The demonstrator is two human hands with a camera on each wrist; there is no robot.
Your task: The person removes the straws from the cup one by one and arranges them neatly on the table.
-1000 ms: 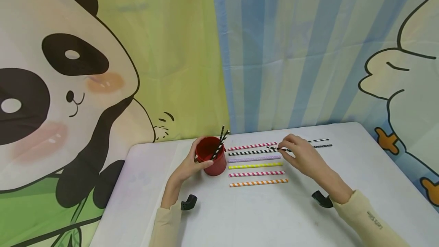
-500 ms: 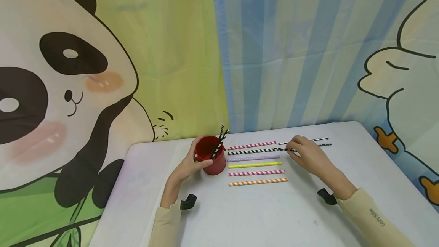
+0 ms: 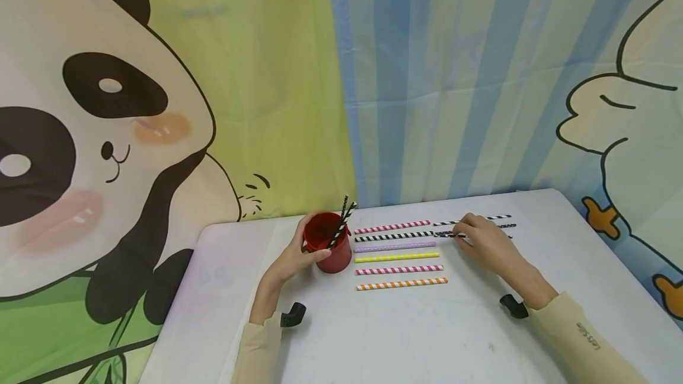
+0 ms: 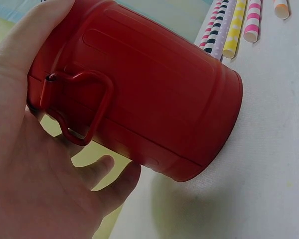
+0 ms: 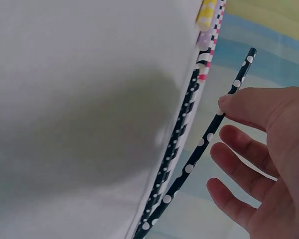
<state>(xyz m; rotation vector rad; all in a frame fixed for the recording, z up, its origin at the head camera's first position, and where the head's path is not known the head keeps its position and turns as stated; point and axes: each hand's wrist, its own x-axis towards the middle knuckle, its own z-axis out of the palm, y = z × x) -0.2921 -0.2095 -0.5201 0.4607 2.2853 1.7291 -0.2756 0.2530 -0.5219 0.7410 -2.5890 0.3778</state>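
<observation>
My left hand [image 3: 290,258] grips a small red metal bucket [image 3: 335,261], thumb and fingers around its upper part. A wire handle [image 4: 107,102] shows on its side in the left wrist view. Two black-and-white paper straws [image 3: 341,230] lean inside it, tops above the rim. My right hand [image 3: 484,244] pinches a black paper straw with large white dots [image 5: 189,168] near one end, the other fingers loosely bent. Close beside it on the table lie a black straw with small white dots [image 5: 170,154] and a black-and-white striped straw [image 3: 498,217], both partly hidden by the hand in the head view.
Between the hands several straws lie in a column: red-striped [image 3: 392,227], black-striped [image 3: 395,236], lilac dotted [image 3: 395,247], yellow [image 3: 397,257], pink-striped [image 3: 399,270], orange-striped [image 3: 402,284]. A patterned curtain [image 3: 427,76] hangs behind the white table [image 3: 400,336].
My right hand has moved right and slightly down with the large-dotted straw, which now lies alongside the other dark straws on the right. My left hand and the bucket stay in place.
</observation>
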